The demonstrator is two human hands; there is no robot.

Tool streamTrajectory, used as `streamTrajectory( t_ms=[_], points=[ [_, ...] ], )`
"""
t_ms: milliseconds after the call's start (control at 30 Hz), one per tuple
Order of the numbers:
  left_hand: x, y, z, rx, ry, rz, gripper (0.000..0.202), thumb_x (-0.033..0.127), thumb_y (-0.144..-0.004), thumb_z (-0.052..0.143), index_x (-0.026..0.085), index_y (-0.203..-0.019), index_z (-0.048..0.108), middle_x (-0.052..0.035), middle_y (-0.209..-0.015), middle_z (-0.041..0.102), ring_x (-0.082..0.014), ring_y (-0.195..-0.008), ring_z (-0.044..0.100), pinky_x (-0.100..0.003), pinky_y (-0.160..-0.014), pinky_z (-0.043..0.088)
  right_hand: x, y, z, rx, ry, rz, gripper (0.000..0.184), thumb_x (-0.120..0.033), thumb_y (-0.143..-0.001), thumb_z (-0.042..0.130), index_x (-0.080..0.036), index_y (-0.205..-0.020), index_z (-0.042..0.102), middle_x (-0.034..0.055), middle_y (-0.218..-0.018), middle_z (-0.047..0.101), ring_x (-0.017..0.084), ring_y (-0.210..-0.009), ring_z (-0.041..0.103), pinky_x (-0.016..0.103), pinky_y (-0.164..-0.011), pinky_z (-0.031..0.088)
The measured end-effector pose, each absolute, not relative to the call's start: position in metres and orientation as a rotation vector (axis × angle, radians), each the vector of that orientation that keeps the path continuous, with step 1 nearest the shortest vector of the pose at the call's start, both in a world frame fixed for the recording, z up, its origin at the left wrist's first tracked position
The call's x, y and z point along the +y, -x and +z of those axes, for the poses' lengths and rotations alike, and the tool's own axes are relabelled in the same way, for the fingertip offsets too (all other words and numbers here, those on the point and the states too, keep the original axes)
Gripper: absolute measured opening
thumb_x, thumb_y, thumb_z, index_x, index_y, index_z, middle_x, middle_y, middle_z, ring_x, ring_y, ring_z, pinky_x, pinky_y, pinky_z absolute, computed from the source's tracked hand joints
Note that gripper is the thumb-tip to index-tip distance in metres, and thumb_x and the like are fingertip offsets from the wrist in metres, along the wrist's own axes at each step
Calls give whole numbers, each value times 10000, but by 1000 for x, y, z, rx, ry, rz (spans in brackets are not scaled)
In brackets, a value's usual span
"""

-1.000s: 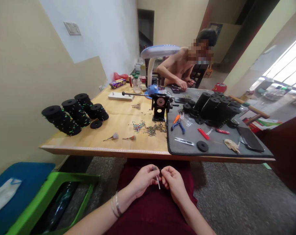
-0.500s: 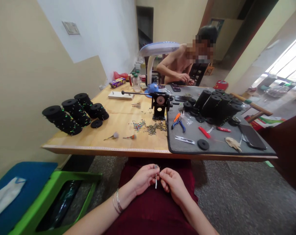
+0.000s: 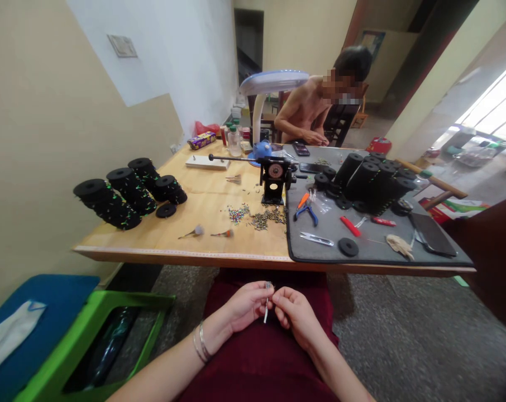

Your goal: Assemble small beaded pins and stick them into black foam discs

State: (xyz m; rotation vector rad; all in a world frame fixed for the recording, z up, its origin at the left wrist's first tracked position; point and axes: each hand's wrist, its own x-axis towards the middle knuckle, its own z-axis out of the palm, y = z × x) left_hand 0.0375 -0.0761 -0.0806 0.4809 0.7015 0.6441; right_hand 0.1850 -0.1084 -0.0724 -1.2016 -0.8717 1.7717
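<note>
Thin white stem [image 3: 266, 310] up over the lap!
Nearly upright, grey tip [image 3: 268, 285] on top, pinched in the left hand [image 3: 247, 306], right hand [image 3: 297, 316] just beside.

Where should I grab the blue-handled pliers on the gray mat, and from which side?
Grip the blue-handled pliers across both handles, which splay toward the near edge of the gray mat. Come from the near side, over the table's front edge: the handles face that way, while the head points away, beside a plastic bag.

Bright window [image 3: 490, 100] daylight, soft shadows, warped wide-angle edges
</note>
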Motion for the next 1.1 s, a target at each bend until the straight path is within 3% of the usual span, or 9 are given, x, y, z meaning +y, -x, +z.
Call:
streamTrajectory(
  t_ms=[400, 1100],
  points=[
    [-75, -37, -78, 699, -455, 624, 175, 187, -675, 714, 114, -703, 558, 13, -592, 512, -50, -497, 483, -146, -447, 290, -108, -185, -75, -853, 1216, 1770, 336, -445, -714, 678, -139, -663, 549, -68, -406, 484, 25, -319, 313, 166, -343, 195],
    [-82, -45, -64, 985, -894, 627, 225, 315, -688, 653, 140, -696, 511, 25, -523, 536, -42, -416, 390, -173, -401, 200, -104, -185, -82, -849, 1294, 1558, 359, -489, -706, 668, -166, -731, 514, -70, -420, 511, 37, -327, 343, 156, -343, 232]
  ],
)
